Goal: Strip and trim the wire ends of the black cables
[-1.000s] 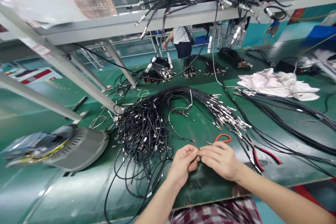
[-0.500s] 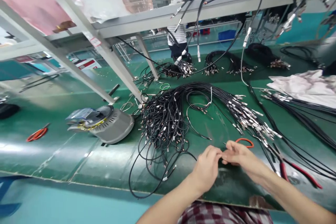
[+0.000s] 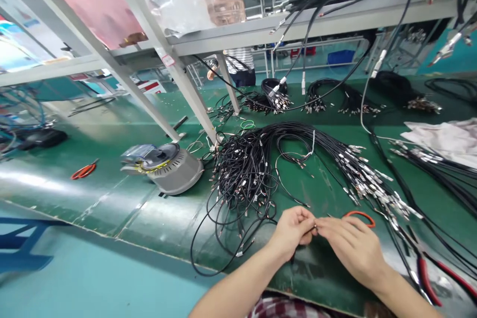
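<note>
My left hand (image 3: pixel 292 231) is closed in a pinch above the front of the green bench. A thin black cable (image 3: pixel 270 218) runs from the tangled pile up to it, and a short dark piece shows under the palm. Fingertips touching the left ones, my right hand (image 3: pixel 352 248) is closed too; what it pinches is mostly hidden, with only a tiny coppery tip showing between the hands. Orange-handled scissors or tweezers (image 3: pixel 359 216) lie just behind the right hand. Red-handled pliers (image 3: pixel 425 268) rest to its right.
A large bundle of black cables (image 3: pixel 298 129) with white-sleeved ends arches behind my hands. To the left stand a grey round tape dispenser (image 3: pixel 175 174) and an orange-handled tool (image 3: pixel 84 171). Shelf posts (image 3: pixel 186 84) rise behind. Cables hang from the shelf; a person in stripes (image 3: pixel 240 62) stands beyond.
The view has shifted left, so the bench things sit further right. My right hand has turned, its back now upward with fingers stretched toward the left fingertips. Both hands stay together.
</note>
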`<action>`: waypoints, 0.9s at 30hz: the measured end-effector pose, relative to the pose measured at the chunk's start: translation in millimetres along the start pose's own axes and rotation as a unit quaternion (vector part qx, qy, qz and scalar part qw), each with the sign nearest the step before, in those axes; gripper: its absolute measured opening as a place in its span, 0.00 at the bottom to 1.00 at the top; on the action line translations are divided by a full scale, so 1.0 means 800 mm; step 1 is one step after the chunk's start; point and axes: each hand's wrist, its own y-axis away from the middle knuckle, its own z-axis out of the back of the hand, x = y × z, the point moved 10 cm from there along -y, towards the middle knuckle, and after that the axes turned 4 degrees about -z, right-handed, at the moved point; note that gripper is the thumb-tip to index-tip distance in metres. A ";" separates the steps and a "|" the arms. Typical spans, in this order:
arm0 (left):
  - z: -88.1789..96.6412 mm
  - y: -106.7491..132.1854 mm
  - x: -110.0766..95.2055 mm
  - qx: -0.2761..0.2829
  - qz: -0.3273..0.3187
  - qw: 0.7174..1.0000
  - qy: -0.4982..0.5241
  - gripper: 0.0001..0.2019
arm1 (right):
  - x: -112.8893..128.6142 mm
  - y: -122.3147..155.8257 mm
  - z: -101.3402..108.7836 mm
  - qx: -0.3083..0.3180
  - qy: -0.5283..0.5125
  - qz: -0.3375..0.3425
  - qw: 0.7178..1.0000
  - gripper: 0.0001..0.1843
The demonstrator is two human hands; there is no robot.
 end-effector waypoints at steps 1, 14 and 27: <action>0.001 0.000 0.001 0.001 0.003 1.000 0.001 0.26 | 0.001 -0.002 0.000 0.006 -0.001 0.009 1.000 0.17; -0.024 0.037 -0.047 0.000 -0.199 0.932 -0.305 0.06 | -0.070 0.069 -0.103 0.139 -0.557 -0.543 0.613 0.20; 0.005 -0.006 -0.009 0.012 -0.021 0.999 -0.041 0.16 | -0.033 -0.007 0.003 -0.033 -0.061 -0.150 0.986 0.08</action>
